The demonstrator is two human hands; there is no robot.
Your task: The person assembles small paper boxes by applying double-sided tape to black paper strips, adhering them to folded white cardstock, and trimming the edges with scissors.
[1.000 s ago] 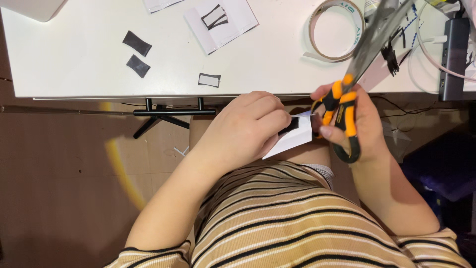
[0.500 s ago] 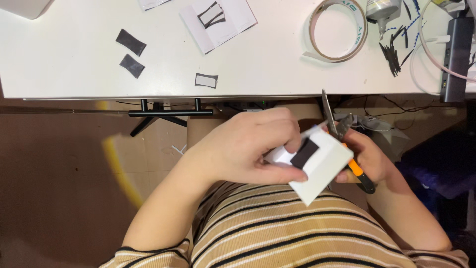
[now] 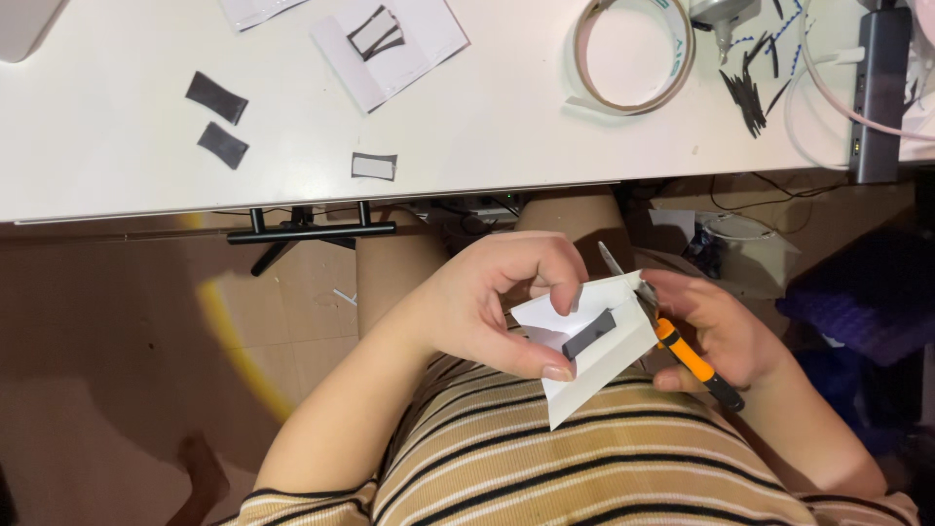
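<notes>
My left hand (image 3: 497, 302) pinches a white sheet of paper (image 3: 599, 356) with a dark grey strip (image 3: 588, 334) on it, held over my lap below the desk edge. My right hand (image 3: 721, 331) grips orange-and-black scissors (image 3: 672, 336). Their blades point up and left, and they meet the paper's upper right edge. Part of the scissors is hidden behind the paper.
The white desk (image 3: 487, 117) above holds two dark grey cut strips (image 3: 216, 119), a small outlined piece (image 3: 374, 167), a printed sheet (image 3: 390, 44), a tape roll (image 3: 633, 54), black ties (image 3: 750, 93) and a grey hub (image 3: 877, 93) with cables. My knees sit below the desk edge.
The scissors have dropped from upright beside the paper to lie under its right edge. My left hand has turned the paper, so its grey strip now faces up.
</notes>
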